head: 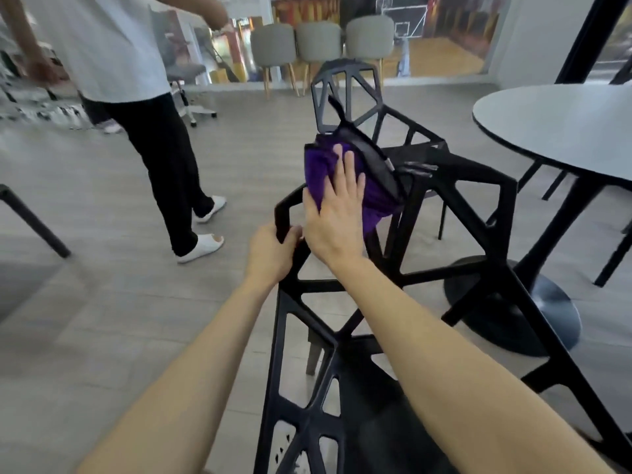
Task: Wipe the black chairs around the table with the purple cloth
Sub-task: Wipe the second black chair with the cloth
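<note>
Purple cloth [316, 172] lies bunched on the top edge of the near black chair [280, 354], in the middle of the view, pinned there under a flat palm. At the far left a dark furniture leg [34, 220] slants down to the grey plank floor [102, 302]. Beside it stands another person [102, 46] in a white shirt, black trousers and white slippers [201, 246], with one arm stretched out to the side. Next comes the left hand [270, 254], its fingers curled round a bar of the near black chair and grasping it firmly. Just to its right the right hand [337, 213] rests on the cloth with fingers straight and spread, pressing the fabric against the frame rather than clutching it. A black mesh pouch [369, 155] with a short strap sits touching the cloth on its right side. Behind these is the far black chair [345, 65], upright, with the same open, angular frame. Three grey padded chairs [318, 41] on wooden legs line the back wall. At the right is a round pale table [564, 131] on a dark pedestal with a round base [547, 313], close beside the near chair.
</note>
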